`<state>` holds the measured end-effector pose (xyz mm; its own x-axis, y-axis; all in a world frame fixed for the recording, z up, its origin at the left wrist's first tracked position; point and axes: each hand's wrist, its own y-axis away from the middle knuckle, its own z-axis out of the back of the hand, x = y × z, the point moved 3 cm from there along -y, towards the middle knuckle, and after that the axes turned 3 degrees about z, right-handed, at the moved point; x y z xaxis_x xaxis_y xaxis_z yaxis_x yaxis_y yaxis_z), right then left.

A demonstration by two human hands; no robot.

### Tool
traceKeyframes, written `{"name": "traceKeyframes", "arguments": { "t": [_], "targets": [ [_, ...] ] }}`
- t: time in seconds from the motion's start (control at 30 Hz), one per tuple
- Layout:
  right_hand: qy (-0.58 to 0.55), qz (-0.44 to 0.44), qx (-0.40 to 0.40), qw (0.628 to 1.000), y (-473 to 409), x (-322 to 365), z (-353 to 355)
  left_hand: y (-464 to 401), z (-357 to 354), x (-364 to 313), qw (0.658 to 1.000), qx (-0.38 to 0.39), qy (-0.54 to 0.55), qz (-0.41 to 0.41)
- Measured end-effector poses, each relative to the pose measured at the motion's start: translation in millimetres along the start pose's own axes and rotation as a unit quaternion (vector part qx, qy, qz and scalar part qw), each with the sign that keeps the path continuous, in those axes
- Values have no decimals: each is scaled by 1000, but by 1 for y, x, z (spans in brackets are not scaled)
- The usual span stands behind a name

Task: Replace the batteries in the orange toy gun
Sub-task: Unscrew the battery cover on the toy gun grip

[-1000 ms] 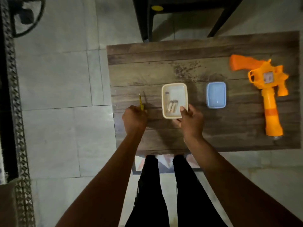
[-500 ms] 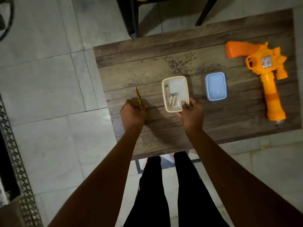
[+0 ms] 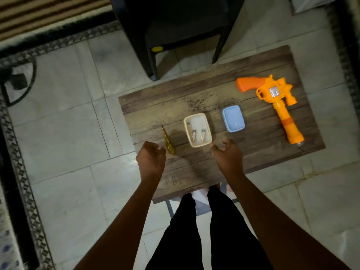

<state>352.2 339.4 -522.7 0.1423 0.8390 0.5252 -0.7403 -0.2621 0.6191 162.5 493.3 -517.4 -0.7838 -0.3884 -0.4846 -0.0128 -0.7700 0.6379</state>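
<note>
The orange toy gun (image 3: 272, 102) lies at the far right of the small wooden table (image 3: 194, 172), barrel toward me. A cream tray (image 3: 208, 123) near the table's middle holds three batteries (image 3: 197, 133). A yellow screwdriver (image 3: 168, 141) lies left of the tray. My left hand (image 3: 151, 159) hovers just below the screwdriver's handle, fingers loosely curled, holding nothing. My right hand (image 3: 228, 156) is just below the tray's near right corner, fingers apart and empty.
A light blue lid (image 3: 233, 118) rests between the tray and the gun. A black plastic chair (image 3: 175, 32) stands behind the table. My legs are under the near edge. Tiled floor surrounds the table, with a patterned rug (image 3: 17, 133) at left.
My left hand has let go of the screwdriver, which now lies on the table. My right hand has released the tray. Both hands have drawn back toward me.
</note>
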Motion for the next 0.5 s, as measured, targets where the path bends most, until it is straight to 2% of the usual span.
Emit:
{"name": "traceKeyframes", "arguments": {
  "t": [0.17,0.23,0.33,0.5],
  "targets": [
    [-73,31,-38,996,60,39,66,72,47,-64,991,56,42,-112],
    [-135,56,-50,988,90,60,98,106,60,-90,981,84,80,-153],
    [-241,103,-72,962,146,84,156,171,75,-127,961,118,133,-210],
    [-337,154,-109,922,217,86,236,261,72,-164,932,167,168,-274]
  ]
}}
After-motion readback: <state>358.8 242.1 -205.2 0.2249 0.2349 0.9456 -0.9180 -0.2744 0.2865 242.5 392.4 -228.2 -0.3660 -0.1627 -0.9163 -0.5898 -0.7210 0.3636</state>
